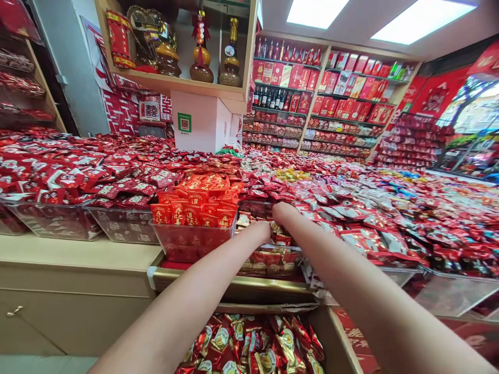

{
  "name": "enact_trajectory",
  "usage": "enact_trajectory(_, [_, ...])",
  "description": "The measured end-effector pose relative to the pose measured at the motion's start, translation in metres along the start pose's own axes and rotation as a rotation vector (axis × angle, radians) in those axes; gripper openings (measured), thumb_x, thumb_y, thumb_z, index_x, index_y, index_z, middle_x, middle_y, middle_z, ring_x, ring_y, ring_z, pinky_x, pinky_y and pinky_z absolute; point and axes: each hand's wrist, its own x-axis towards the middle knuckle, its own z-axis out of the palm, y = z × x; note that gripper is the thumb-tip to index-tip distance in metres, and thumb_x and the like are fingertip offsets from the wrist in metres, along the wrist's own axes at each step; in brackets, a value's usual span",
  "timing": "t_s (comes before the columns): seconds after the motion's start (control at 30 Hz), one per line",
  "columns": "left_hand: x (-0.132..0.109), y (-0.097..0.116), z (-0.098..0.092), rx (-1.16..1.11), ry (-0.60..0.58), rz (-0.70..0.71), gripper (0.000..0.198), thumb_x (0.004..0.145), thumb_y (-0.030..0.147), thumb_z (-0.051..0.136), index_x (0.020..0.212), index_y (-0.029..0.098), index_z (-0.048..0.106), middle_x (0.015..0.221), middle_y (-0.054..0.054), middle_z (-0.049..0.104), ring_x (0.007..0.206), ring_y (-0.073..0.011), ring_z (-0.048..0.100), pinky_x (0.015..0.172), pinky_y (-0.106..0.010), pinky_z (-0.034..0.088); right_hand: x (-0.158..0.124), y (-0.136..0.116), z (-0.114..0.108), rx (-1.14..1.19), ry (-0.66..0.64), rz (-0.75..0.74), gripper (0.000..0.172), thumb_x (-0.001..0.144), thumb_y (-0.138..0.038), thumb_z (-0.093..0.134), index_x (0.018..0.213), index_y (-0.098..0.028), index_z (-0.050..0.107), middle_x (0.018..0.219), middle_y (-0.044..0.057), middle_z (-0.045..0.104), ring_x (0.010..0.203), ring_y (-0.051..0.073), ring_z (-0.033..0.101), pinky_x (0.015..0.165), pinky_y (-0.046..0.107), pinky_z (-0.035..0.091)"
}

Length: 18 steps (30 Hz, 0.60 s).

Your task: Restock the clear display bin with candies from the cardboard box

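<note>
Both of my arms reach forward into a clear plastic bin (292, 250) of red and gold wrapped candies (268, 258). My left hand (262, 231) is bent down among the candies, its fingers out of sight. Slightly farther in and to the right, my right hand (284, 212) also dips into the bin with its fingers hidden. Whether either hand holds anything does not show. Below the bin, nearer to me, a cardboard box (338, 332) holds many red and gold candy packets (249, 345), some with a yellow fruit picture.
Left of my hands stands a bin of bright orange-red packets (198, 202). More bins of red packets (130, 189) line the counter (78, 252), and white and red packets (362, 236) fill the right. Behind are a white pillar (197, 114) and shelves of bottles and boxes (288, 75).
</note>
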Motion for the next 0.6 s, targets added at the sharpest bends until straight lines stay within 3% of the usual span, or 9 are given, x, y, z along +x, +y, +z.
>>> enact_trajectory(0.17, [0.001,-0.001,0.002,0.024,0.017,-0.016,0.02,0.08,0.031,0.048,0.093,0.018,0.056,0.102,-0.005,0.056,0.093,-0.0169,0.052,0.083,-0.036,0.039,-0.008,-0.013,0.008,-0.025,-0.021,0.115,0.027,0.077,-0.011,0.043,0.098,-0.005,0.06,0.096,0.022,0.06,0.089,0.023,0.058,0.069,0.031,0.046])
enact_trajectory(0.27, [-0.003,-0.001,0.0,0.017,0.025,0.011,0.02,0.076,0.032,0.052,0.09,0.019,0.059,0.098,-0.005,0.059,0.09,-0.0176,0.053,0.081,-0.035,0.039,-0.015,-0.019,-0.008,-0.037,0.018,0.093,0.027,0.077,-0.011,0.042,0.098,-0.007,0.059,0.098,0.02,0.059,0.091,0.023,0.056,0.071,0.031,0.045])
enact_trajectory(0.37, [-0.008,-0.002,-0.002,-0.003,0.053,0.036,0.025,0.07,0.034,0.057,0.09,0.021,0.062,0.097,-0.006,0.062,0.091,-0.0215,0.055,0.079,-0.031,0.039,-0.024,-0.011,-0.038,-0.051,0.132,0.027,0.032,0.08,-0.013,0.037,0.108,-0.012,0.052,0.103,0.016,0.058,0.096,0.021,0.053,0.075,0.031,0.042])
enact_trajectory(0.47, [-0.012,-0.003,-0.003,-0.02,0.089,0.039,0.028,0.068,0.033,0.056,0.093,0.022,0.063,0.097,-0.006,0.063,0.091,-0.0238,0.055,0.076,-0.029,0.04,-0.027,0.03,-0.074,-0.131,0.244,0.008,0.031,0.076,-0.014,0.043,0.106,-0.015,0.051,0.096,0.013,0.06,0.089,0.021,0.056,0.07,0.029,0.043])
enact_trajectory(0.6, [-0.01,-0.004,-0.002,-0.021,0.107,0.026,0.028,0.068,0.032,0.056,0.093,0.024,0.063,0.095,-0.004,0.065,0.088,-0.0223,0.057,0.073,-0.027,0.041,-0.024,0.124,-0.101,-0.216,0.245,0.156,0.02,0.068,-0.012,0.052,0.084,-0.016,0.062,0.083,0.008,0.063,0.078,0.018,0.057,0.062,0.024,0.042])
